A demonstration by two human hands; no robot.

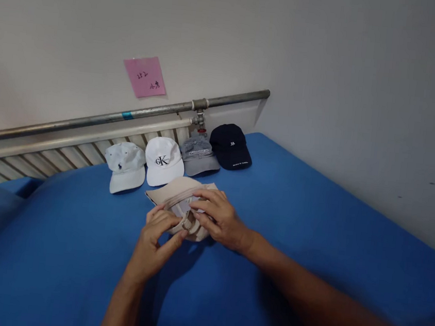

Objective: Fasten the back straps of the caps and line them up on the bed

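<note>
A beige baseball cap (179, 188) lies upside down between my hands, its brim pointing away to the upper left and its inside showing. My left hand (155, 237) grips the near left edge by the back strap, thumb and fingers closed on it. From the right, my right hand (221, 218) has its fingers bent over the cap's rim and strap. Beyond it, in a row, sit a pale cap with a small dark logo (126, 163), a white cap with black letters (164, 160), a grey cap (198, 156) and a black cap (230, 144).
All the caps rest on a blue-covered surface (87, 253). Behind it a radiator (82, 149) runs along the wall, with a metal pipe (157, 109) above and a red-handled valve (201, 129). A pink note (145, 76) is stuck on the wall (328, 66).
</note>
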